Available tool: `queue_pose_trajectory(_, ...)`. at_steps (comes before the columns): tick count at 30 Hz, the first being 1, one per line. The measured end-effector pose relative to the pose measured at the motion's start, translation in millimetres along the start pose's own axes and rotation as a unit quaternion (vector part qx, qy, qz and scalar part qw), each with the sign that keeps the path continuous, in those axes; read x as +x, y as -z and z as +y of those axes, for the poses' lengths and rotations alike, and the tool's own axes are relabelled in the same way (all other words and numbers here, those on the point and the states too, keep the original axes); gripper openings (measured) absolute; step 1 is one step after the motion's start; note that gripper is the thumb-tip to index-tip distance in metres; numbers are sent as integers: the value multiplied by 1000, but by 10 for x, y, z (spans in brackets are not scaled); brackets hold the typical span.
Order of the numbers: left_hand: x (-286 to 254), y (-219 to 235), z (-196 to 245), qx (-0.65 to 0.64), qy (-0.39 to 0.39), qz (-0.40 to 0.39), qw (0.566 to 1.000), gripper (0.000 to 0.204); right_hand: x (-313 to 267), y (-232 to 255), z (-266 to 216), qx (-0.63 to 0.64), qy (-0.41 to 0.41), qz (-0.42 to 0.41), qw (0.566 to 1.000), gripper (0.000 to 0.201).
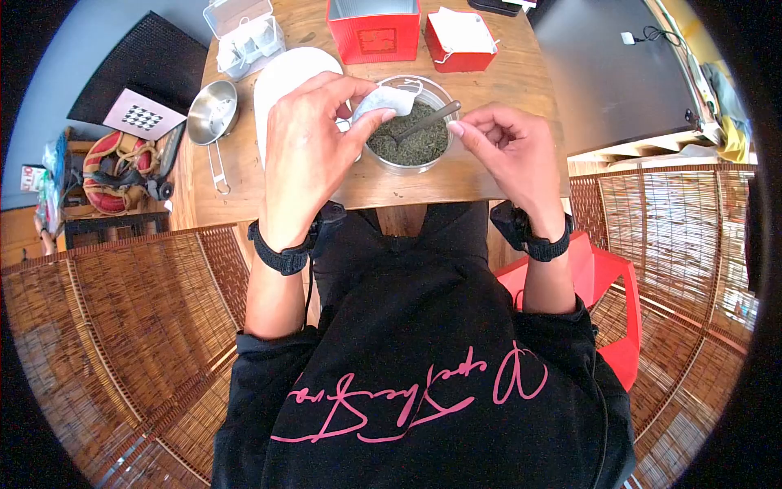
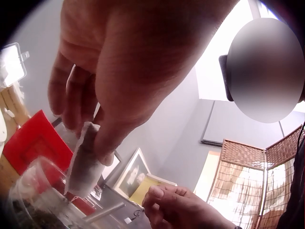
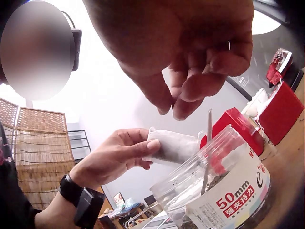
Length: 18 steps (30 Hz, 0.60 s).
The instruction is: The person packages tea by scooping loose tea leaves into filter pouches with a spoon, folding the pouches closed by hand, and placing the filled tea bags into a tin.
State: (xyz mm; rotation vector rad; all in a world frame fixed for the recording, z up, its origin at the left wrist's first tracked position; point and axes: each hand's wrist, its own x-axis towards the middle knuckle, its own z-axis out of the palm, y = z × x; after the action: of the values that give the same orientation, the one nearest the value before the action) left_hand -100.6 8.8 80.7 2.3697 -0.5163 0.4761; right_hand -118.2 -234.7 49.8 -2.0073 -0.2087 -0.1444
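My left hand [image 1: 305, 134] pinches a small white drawstring tea bag [image 1: 389, 101] between thumb and fingers, over the near-left rim of a clear round tub [image 1: 414, 169]. The pouch looks partly filled in the right wrist view, its string trailing at one end. Dried green leaves [image 1: 428, 148] lie in the tub, with a metal spoon [image 3: 208, 157] standing in them and leaning on the rim. Beside the spoon's handle, my right hand [image 1: 517, 151] hovers with fingers loosely curled, thumb and forefinger tips close together. Nothing shows between them.
A white oval board [image 1: 281, 69] lies under my left hand. Left of it are a metal pan [image 1: 213, 110] with a handle and an open clear box [image 1: 251, 41] of white pouches. Behind the tub stand a red tin [image 1: 375, 37] and a red box [image 1: 460, 53] holding white bags.
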Motion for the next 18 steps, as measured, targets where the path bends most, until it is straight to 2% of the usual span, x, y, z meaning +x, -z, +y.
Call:
queue_pose_trajectory(4,1,14,20,-2,21,-14,1000,31,20,-15,-19,7,7,37,999,18)
queue_pose_trajectory(9,1,1,23,-8,11,16,1000,29,51,-11,-42,-61,26,65,996,22)
queue_pose_trajectory(15,-7,-11,-14,-22,27,1,999,26,59,-48,37,-53,25,10,998,26)
queue_pose_trajectory(18,-13,-26,-52,-26,18,3,999,26,56,-60,16,-40,18,11,999,22)
